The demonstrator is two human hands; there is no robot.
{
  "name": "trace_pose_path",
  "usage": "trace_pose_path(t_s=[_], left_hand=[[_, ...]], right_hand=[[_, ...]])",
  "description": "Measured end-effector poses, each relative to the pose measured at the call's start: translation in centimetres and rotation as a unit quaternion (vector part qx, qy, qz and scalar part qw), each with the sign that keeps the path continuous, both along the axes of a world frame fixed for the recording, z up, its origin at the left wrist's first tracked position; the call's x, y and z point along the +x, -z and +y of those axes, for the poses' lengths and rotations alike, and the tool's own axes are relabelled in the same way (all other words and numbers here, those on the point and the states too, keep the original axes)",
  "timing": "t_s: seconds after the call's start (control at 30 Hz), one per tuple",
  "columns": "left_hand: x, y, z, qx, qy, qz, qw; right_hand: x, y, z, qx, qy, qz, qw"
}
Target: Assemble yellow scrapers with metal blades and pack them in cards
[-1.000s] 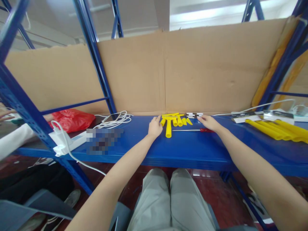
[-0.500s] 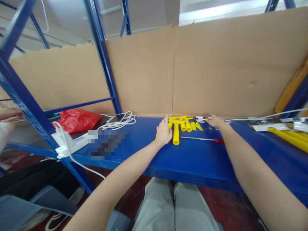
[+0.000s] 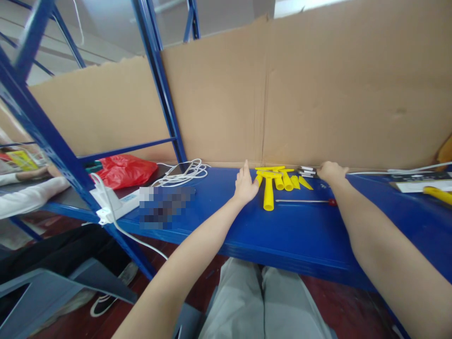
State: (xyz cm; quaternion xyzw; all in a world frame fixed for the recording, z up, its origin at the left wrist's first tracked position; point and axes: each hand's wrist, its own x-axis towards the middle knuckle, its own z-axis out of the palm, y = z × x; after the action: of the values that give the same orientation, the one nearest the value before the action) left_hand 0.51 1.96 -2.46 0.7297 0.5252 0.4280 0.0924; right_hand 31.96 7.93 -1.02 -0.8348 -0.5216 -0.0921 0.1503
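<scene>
Loosely spread, the left hand [image 3: 246, 184] lies just beside the yellow handles [image 3: 269, 197]; the right hand [image 3: 332, 172] curls by black-and-white pieces [image 3: 308, 172], its grip impossible to tell.

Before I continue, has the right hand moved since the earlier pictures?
Yes: the right hand has moved back and slightly right, judged against the cardboard.

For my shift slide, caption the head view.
Left hand and right hand flank yellow T-shaped plastic pieces on a blue metal shelf.
</scene>
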Motion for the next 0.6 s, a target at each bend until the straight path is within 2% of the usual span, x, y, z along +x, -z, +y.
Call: trace_pose_path(t_s=[0.1,0.23,0.33,0.4,0.6], left_hand=[[-0.4,-0.1,0.2,0.018,0.012,-0.005,1.000],[-0.8,0.1,0.5,0.027,0.010,-0.013,0.999],[-1.1,0.1,0.8,0.028,0.000,-0.020,0.999],[-1.3,0.0,1.1,0.029,-0.007,-0.025,0.999],[-1.7,-0.1,1.5,0.043,-0.004,-0.027,0.999]], right_hand=[[-0.7,-0.7,-0.7,0.019,0.014,0.041,0.999],[-1.1,-1.3,-0.7,0.153,0.004,0.108,0.982],[-1.2,-1.7,-0.2,0.256,-0.017,0.182,0.949],[-1.5,-2.0,0.0,0.299,-0.019,0.228,0.927],[-4.6,-2.9,-1.1,0.350,-0.085,0.349,0.865]])
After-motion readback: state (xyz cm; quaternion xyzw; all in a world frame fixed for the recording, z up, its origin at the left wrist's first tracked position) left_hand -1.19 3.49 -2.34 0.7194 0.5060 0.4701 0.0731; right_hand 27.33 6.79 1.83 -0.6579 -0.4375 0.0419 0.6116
